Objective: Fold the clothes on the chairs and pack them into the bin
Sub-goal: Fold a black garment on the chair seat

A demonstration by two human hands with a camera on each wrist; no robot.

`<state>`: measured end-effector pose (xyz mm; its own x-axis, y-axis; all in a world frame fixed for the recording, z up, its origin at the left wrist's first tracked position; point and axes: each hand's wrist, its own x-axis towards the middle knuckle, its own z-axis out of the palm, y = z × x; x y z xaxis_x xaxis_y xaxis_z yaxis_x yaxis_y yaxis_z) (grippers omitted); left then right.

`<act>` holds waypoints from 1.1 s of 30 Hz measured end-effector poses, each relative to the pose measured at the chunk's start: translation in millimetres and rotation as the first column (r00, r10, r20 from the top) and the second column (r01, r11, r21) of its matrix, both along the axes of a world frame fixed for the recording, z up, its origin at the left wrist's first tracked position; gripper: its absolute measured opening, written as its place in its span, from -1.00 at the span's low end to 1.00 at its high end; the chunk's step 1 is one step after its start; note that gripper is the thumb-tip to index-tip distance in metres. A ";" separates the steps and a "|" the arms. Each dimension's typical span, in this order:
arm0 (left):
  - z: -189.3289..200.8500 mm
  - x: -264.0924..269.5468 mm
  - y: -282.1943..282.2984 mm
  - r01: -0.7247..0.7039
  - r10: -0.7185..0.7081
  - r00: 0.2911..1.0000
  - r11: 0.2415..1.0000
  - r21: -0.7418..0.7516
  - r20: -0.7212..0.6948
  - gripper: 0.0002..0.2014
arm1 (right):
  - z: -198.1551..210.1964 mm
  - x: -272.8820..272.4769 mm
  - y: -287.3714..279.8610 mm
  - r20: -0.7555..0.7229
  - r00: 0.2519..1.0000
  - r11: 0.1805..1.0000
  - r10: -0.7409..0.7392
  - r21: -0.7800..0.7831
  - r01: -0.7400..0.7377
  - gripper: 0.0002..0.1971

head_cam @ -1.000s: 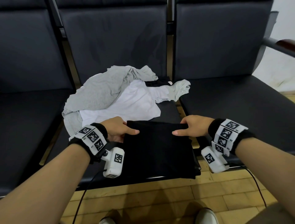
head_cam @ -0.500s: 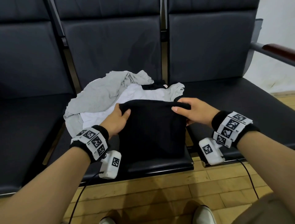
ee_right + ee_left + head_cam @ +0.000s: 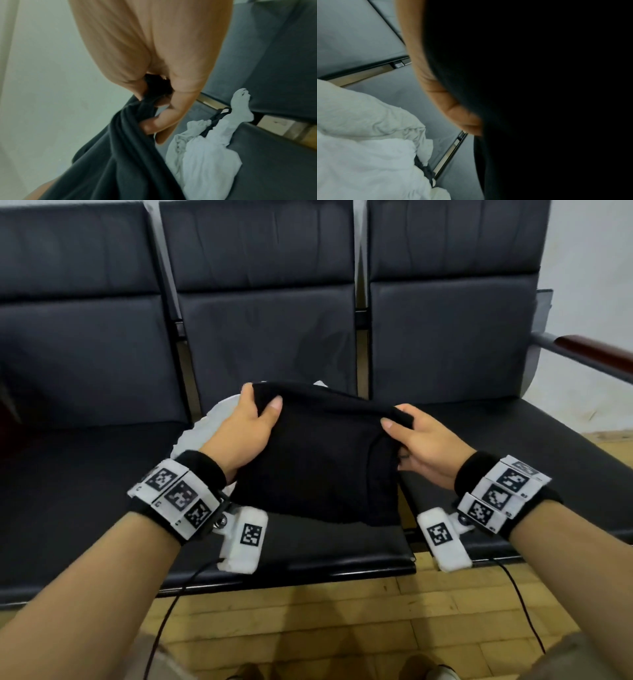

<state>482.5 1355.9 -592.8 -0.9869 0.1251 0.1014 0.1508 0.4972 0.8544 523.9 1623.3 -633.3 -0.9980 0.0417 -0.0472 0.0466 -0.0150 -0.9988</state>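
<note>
A folded black garment (image 3: 318,460) hangs in the air above the middle chair seat (image 3: 325,546). My left hand (image 3: 251,419) grips its upper left corner, thumb on the near side. My right hand (image 3: 411,436) grips the upper right corner. The right wrist view shows my right hand's fingers (image 3: 159,121) curled into the black garment (image 3: 120,162). Dark cloth (image 3: 539,94) fills most of the left wrist view, beside my left hand (image 3: 440,97). Behind the black garment, the grey and white clothes (image 3: 209,422) lie crumpled on the seat, mostly hidden. No bin is in view.
Three dark padded chairs stand in a row; the left seat (image 3: 68,491) and right seat (image 3: 513,446) hold nothing. A wooden armrest (image 3: 596,354) juts out at far right. Wood floor (image 3: 342,628) lies below, with cables hanging from my wrists.
Both hands have lifted the folded black garment off the seat's front and raised it, so it now covers most of the grey and white pile.
</note>
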 end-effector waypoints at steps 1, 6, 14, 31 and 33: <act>6.2 1.0 -8.5 0.015 -0.015 1.000 1.000 0.005 0.010 -0.47 | 4.4 0.2 -8.8 -0.008 1.000 1.000 -0.011 0.006 0.011 -0.90; 33.0 24.8 -66.1 -0.016 0.006 0.998 0.990 0.142 0.069 -0.64 | 22.2 -0.7 -62.3 -0.050 0.998 0.999 0.035 0.017 -0.034 -0.73; 27.6 86.2 -199.8 -0.290 0.281 0.957 0.941 0.175 0.076 -0.58 | 38.5 -13.1 -189.9 -0.159 0.939 0.947 0.306 0.146 -0.285 -0.78; -87.5 348.8 -424.8 -0.793 0.740 0.595 0.604 0.080 0.312 -0.72 | -21.3 101.3 -494.7 0.083 0.333 0.248 0.939 0.507 -0.825 -0.83; -111.7 375.9 -427.1 -0.813 0.738 0.555 0.578 0.064 0.382 -0.66 | -47.4 120.0 -504.1 0.133 0.315 0.209 0.940 0.507 -0.837 -0.83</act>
<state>858.3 928.8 -704.5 -0.6675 -0.6916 -0.2759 -0.4691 0.1029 0.8771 643.9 1119.2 -680.7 -0.3708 -0.9162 -0.1522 -0.4202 0.3116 -0.8522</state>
